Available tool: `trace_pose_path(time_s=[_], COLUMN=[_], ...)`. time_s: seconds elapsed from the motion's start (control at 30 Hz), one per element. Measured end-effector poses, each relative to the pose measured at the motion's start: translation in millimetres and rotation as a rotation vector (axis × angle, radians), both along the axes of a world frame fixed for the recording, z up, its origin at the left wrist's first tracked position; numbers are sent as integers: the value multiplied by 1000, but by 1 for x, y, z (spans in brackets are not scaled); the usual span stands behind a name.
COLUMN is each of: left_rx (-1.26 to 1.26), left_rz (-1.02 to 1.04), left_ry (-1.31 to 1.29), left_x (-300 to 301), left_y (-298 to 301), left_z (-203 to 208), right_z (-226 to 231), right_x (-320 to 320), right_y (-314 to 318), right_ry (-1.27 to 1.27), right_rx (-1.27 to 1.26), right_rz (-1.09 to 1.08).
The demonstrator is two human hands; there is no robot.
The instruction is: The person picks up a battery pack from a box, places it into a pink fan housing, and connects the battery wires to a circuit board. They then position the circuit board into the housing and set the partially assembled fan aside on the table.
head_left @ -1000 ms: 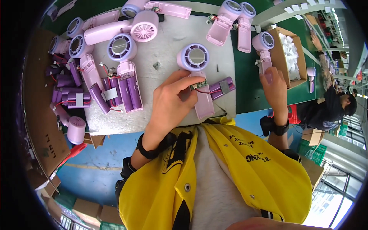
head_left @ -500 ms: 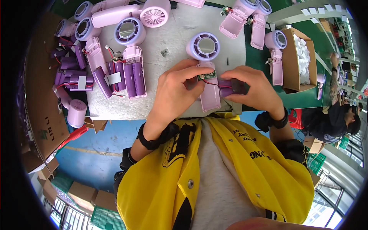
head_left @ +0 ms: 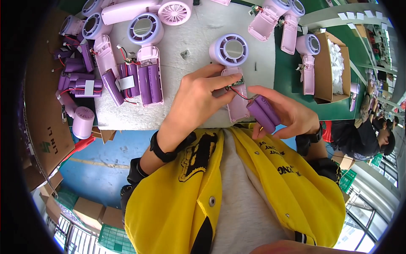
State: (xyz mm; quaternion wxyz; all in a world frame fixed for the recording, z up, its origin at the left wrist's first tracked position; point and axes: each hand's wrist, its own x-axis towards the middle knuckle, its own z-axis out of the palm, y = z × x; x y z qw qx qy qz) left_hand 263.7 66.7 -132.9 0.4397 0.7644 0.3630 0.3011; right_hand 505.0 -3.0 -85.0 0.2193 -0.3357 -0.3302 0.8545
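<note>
Battery pack (head_left: pixel 264 113) inside right grip (head_left: pixel 296 117)

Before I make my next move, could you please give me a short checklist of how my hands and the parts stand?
1. Left hand steadying the circuit board: ok, thumb and forefinger are at it.
2. Right hand holding the battery pair: ok.
3. Wires running from board towards cells: ok, visible.
4. Battery pair inside the open pink handle: not ok, held at its right edge.
5. Wire joints sound: cannot tell, too small and partly covered.
</note>
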Motion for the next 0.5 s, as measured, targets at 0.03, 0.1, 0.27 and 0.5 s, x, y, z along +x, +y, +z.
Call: trace_pose_path(time_s=[0.03,0.1,0.27,0.5], left_rx=[9,20,54,69], left_rz=[0,2,28,14], left_ry=[1,2,14,56], left_x=[0,1,5,6], left_y=[0,-2,-5,-5], left_z=[1,2,4,5], right_z=[0,-1,7,11], right_x=[1,3,-1,-12], right_y=[0,-1,4,6], right_ry=[-12,-35,-402,-743], right_rx=[-9,-25,490,885], right_rz=[-5,-15,71,182])
